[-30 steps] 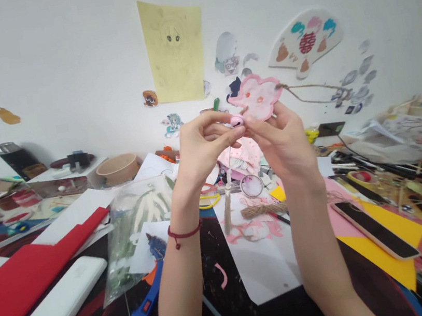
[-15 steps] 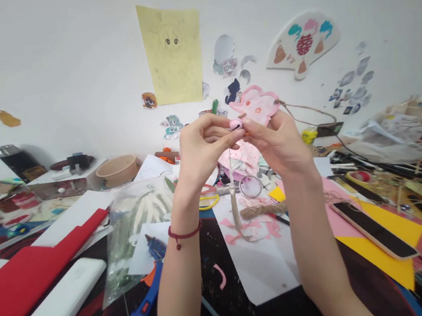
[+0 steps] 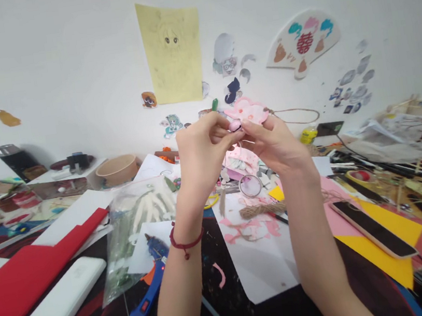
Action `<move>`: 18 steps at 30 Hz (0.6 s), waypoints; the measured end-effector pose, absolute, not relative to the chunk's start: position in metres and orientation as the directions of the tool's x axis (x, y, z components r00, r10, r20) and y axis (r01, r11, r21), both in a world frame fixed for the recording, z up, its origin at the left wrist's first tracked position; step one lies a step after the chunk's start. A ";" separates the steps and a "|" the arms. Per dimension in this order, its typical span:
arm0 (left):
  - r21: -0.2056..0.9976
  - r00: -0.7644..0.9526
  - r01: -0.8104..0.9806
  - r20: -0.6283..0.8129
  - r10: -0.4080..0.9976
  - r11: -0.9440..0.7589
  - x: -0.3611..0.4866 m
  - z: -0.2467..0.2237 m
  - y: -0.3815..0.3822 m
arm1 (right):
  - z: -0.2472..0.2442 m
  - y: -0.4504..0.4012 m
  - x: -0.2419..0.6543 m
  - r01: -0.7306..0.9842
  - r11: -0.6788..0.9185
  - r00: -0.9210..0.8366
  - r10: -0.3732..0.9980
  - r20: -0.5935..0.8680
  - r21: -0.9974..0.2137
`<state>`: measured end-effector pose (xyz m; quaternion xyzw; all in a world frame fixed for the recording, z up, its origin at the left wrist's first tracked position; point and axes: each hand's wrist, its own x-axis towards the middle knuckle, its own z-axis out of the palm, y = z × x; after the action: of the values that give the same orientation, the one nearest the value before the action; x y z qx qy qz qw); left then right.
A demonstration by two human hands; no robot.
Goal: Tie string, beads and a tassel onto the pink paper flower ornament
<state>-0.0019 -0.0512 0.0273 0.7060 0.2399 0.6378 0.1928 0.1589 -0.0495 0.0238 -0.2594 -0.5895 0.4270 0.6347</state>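
My left hand, with a dark red cord bracelet at the wrist, pinches a small pink jingle bell between thumb and fingers. Close against it, the fingers of my right hand are closed at the lower edge of a pink, wavy-edged fabric piece with small orange-red marks. From this piece a brown cord loop sticks out to the right. Below my left hand hangs a pale tassel. Exactly where bell and fabric meet is hidden by my fingertips.
Under my hands lies white paper with pink scraps and a twine bundle. A blue glue gun rests at left, near a white power strip-like bar. At right, a phone lies on yellow paper.
The pink fabric piece has tipped lower and moved left, and its cord loop has dropped with it. The tassel has swung left. Both hands keep their pinch.
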 end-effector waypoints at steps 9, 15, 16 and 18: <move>0.525 0.123 0.222 0.821 0.557 -0.822 -0.008 0.024 -0.041 | 0.026 -0.050 0.152 -0.187 0.712 0.029 0.693 0.721 -0.677; 0.594 0.096 0.105 0.792 0.603 -0.797 -0.012 0.025 -0.035 | 0.025 -0.049 0.158 -0.158 0.776 0.018 0.620 0.784 -0.611; 0.594 0.087 0.090 0.795 0.600 -0.800 -0.012 0.025 -0.035 | 0.025 -0.048 0.158 -0.146 0.778 0.004 0.618 0.786 -0.611; 0.595 0.062 0.065 0.799 0.598 -0.801 -0.011 0.025 -0.033 | 0.023 -0.045 0.159 -0.129 0.773 -0.028 0.623 0.781 -0.621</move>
<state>-0.0114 -0.0331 0.0245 0.6986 0.2372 0.6424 0.2075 0.1586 -0.0450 0.0235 -0.1874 -0.6600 0.2801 0.6714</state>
